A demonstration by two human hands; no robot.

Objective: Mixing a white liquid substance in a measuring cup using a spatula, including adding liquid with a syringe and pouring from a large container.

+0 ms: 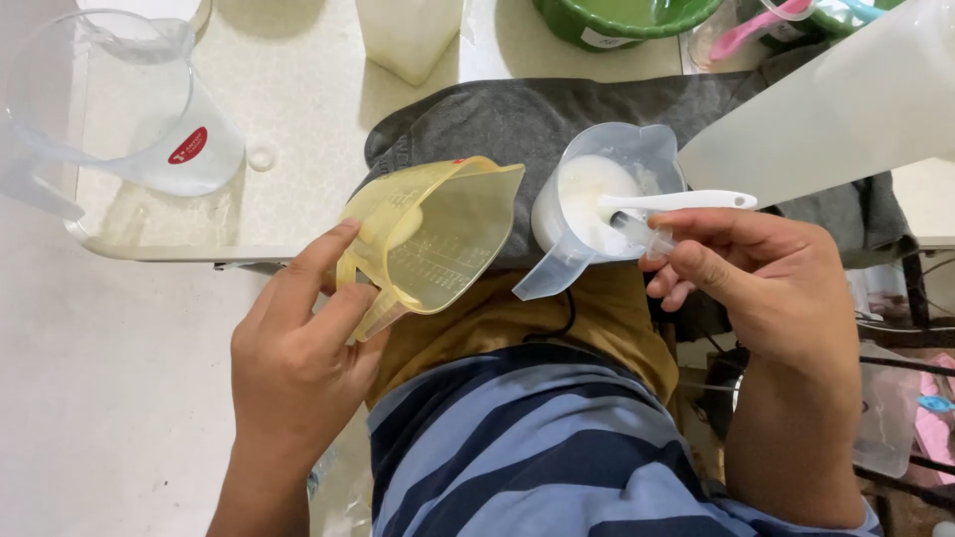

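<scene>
Yellow translucent measuring jug [433, 239] is tilting at centre, gripped by its handle in the left hand [298, 348]. Just right of it, a clear measuring cup [597, 204] of white creamy liquid is sitting on a grey cloth [497, 119]. The right hand [771, 288] is pinching a white spoon [676, 202] and a small syringe [645, 235] over that cup. A larger clear jug [119, 109] is standing far left.

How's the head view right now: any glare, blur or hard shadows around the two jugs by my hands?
Head view: even, soft light; the yellow measuring jug in the left hand and the clear jug of white liquid by the right hand are sharp. The big clear jug top left looks hazy, with soft shadows on the pale table. No strong glare.
</scene>
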